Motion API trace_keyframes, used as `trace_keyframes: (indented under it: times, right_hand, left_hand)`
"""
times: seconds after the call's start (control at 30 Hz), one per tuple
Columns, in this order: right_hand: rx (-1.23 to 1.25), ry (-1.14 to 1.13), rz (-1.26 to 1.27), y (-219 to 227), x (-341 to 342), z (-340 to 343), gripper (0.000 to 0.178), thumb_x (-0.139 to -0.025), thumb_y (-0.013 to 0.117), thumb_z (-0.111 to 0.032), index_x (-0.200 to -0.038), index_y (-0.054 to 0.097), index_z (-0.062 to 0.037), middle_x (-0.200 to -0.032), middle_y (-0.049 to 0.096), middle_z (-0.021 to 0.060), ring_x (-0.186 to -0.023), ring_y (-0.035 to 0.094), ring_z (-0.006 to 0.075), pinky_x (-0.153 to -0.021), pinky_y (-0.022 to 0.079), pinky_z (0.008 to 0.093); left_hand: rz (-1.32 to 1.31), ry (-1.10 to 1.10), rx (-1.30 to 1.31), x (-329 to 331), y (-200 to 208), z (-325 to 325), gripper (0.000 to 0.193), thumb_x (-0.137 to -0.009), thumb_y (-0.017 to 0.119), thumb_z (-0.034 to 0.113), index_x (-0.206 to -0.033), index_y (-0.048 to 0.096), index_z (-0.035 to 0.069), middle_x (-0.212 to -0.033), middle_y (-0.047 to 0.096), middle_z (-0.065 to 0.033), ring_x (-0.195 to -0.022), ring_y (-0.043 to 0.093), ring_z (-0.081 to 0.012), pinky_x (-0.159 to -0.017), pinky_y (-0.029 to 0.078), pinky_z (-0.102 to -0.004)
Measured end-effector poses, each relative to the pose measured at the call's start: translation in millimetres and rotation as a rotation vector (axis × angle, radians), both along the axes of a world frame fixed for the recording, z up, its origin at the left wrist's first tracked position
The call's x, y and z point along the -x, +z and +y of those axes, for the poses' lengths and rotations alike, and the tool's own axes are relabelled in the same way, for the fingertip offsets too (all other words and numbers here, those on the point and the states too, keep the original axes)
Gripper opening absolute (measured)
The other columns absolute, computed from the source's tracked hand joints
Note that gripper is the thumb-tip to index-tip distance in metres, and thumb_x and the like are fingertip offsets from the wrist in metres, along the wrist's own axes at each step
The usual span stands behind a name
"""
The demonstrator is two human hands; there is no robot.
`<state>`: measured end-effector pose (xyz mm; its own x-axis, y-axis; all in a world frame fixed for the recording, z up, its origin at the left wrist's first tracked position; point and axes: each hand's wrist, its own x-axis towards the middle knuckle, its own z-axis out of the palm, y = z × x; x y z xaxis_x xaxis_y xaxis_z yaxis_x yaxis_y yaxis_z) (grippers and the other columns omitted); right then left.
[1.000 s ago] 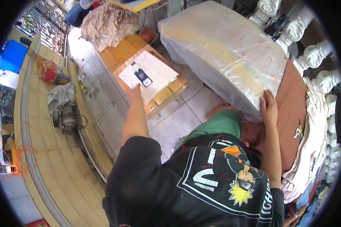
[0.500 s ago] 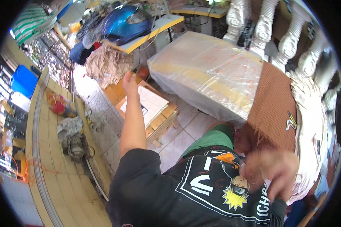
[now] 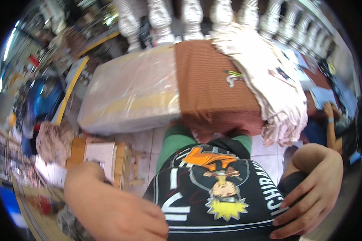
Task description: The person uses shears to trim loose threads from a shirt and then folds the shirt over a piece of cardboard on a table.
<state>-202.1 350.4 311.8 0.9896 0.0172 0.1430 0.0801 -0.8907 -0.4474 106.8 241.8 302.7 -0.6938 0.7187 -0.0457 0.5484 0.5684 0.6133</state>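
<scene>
My left hand (image 3: 120,215) is at the lower left, blurred, its back toward me. Its fingers curl under at the left edge of the black printed T-shirt (image 3: 161,201) that I wear, and their tips are hidden. At the shirt's right side my right hand (image 3: 311,195) shows bent fingers spread apart, holding nothing. Ahead of me stands a long low surface, partly under a brown cloth (image 3: 213,76) and partly under clear plastic wrap (image 3: 128,88). On the brown cloth lies a small tool with yellow-green handles (image 3: 233,76), probably thread snippers. A heap of cream fabric (image 3: 269,76) drapes beside it.
A wooden bench (image 3: 122,160) with papers stands at left, beside a beige cloth heap (image 3: 54,142). Further left is a blue helmet (image 3: 46,96) on a yellow-edged table. White balusters (image 3: 192,20) line the back. Another person's hand (image 3: 329,108) rests near light-blue fabric at far right.
My view has swung to the right, facing the brown cloth and cream fabric. The left arm, stretched out earlier, is now drawn back toward the shirt. My right hand has come to the shirt's right side.
</scene>
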Motion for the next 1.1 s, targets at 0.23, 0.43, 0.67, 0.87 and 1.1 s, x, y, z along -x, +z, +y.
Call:
trace_keyframes:
  times: [0.23, 0.43, 0.67, 0.87, 1.1]
  right_hand:
    - [-0.352, -0.327, -0.248, -87.8, 23.5, -90.4, 0.026, -0.085, 0.064, -0.024, -0.094, 0.06, 0.0005, -0.106, 0.058, 0.0196, -0.095, 0.059, 0.0329, -0.08, 0.047, 0.0396]
    - [-0.423, -0.592, -0.219, -137.3, 39.3, -117.6, 0.03, -0.084, 0.064, -0.023, -0.101, 0.059, 0.0017, -0.112, 0.057, 0.019, -0.101, 0.057, 0.0345, -0.082, 0.047, 0.0383]
    - [-0.452, -0.779, -0.198, -159.2, 66.6, -115.6, 0.029, -0.083, 0.065, -0.02, -0.101, 0.059, 0.002, -0.108, 0.059, 0.0154, -0.097, 0.059, 0.0307, -0.079, 0.048, 0.0365]
    - [-0.454, -0.882, -0.248, -174.8, 86.0, -116.7, 0.027, -0.082, 0.065, -0.017, -0.101, 0.059, 0.0011, -0.102, 0.06, 0.0147, -0.091, 0.059, 0.031, -0.077, 0.048, 0.037]
    - [-0.278, -1.193, -0.117, -214.7, 111.8, -150.6, 0.025, -0.08, 0.064, -0.022, -0.095, 0.062, -0.0011, -0.095, 0.061, 0.0145, -0.095, 0.057, 0.032, -0.082, 0.045, 0.0404]
  left_hand:
    - [-0.026, 0.31, -0.586, 71.1, -18.5, -56.1, 0.036, -0.096, 0.045, 0.036, -0.1, 0.066, 0.007, -0.102, 0.062, -0.0083, -0.11, 0.053, -0.0224, -0.094, 0.035, -0.034]
    - [0.136, 0.217, -1.08, 116.1, -52.9, -40.7, 0.034, -0.093, 0.048, 0.032, -0.101, 0.064, 0.003, -0.106, 0.061, -0.0114, -0.105, 0.054, -0.0251, -0.091, 0.037, -0.0363]
    - [0.066, 0.03, -1.097, 153.1, -61.6, -57.7, 0.035, -0.093, 0.047, 0.032, -0.101, 0.065, 0.003, -0.108, 0.06, -0.0124, -0.107, 0.053, -0.0262, -0.093, 0.037, -0.0365]
    - [0.008, -0.135, -0.947, 198.7, -67.2, -67.7, 0.036, -0.093, 0.046, 0.032, -0.1, 0.065, 0.002, -0.11, 0.06, -0.0132, -0.108, 0.052, -0.0271, -0.094, 0.036, -0.0367]
    - [0.03, -0.238, -0.77, 213.5, -62.2, -90.6, 0.038, -0.093, 0.045, 0.033, -0.099, 0.066, 0.001, -0.113, 0.059, -0.0142, -0.11, 0.052, -0.0282, -0.096, 0.036, -0.037]
